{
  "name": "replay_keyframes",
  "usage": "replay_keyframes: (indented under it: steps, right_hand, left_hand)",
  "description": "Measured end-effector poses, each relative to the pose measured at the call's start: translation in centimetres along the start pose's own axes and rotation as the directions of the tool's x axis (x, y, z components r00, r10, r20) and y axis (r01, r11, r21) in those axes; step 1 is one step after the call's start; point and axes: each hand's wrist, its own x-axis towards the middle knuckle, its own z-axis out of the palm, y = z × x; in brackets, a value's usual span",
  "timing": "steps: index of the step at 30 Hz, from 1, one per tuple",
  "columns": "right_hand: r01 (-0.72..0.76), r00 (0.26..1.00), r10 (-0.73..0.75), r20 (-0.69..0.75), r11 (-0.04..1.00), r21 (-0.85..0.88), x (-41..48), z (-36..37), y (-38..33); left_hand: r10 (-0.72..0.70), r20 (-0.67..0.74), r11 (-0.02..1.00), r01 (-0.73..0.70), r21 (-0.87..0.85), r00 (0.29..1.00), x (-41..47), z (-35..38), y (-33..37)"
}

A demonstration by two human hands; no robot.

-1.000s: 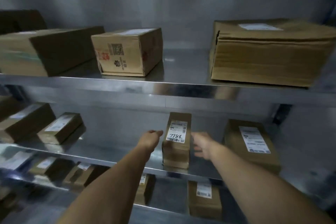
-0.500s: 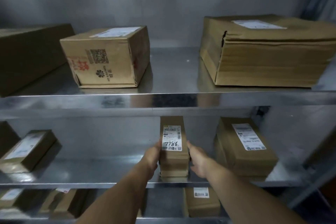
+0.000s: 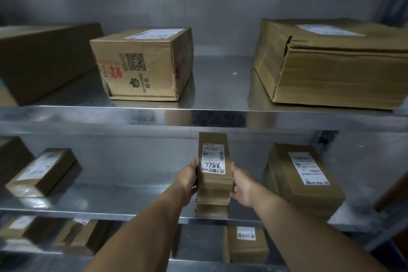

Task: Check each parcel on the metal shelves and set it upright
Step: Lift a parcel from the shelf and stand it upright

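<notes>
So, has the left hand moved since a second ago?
Yes: left hand closed rightward against the 7786 parcel, which it was short of before.

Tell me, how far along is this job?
Done: nothing clearly. In hand: the narrow brown cardboard parcel marked 7786 stands on end on the middle metal shelf, held by the left grip and right grip. Left: the flat brown labelled parcel to its right and the small brown parcel at left lie flat, so probably most remains.

Bare forearms (image 3: 143,227), left hand (image 3: 187,180), right hand (image 3: 242,185)
</notes>
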Motion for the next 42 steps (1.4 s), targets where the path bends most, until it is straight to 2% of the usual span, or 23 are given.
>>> replay_keyframes:
  steps: [4,15,22,42]
  right_hand:
    - [-0.014,1.000,0.014,0.001,0.998,0.054,-0.6,-0.7,-0.4]
    - [-0.071,0.997,0.072,-0.008,0.996,0.051,-1.3,-2.0,-1.2]
    - [-0.043,0.996,0.050,0.070,0.994,-0.105,-1.7,-1.6,-0.9]
    - [0.016,0.998,-0.006,0.067,0.989,-0.144,-2.6,-0.8,-1.0]
  left_hand:
    - [-0.007,-0.005,1.000,0.007,0.023,1.000,-0.4,-0.6,0.1]
    - [0.004,0.034,0.997,-0.007,0.081,0.999,-1.4,-1.9,-0.3]
    - [-0.034,0.063,0.989,0.024,0.145,0.997,-2.5,-2.5,0.0]
    - [-0.016,0.103,0.988,0.000,0.152,0.995,-2.8,-2.0,0.5]
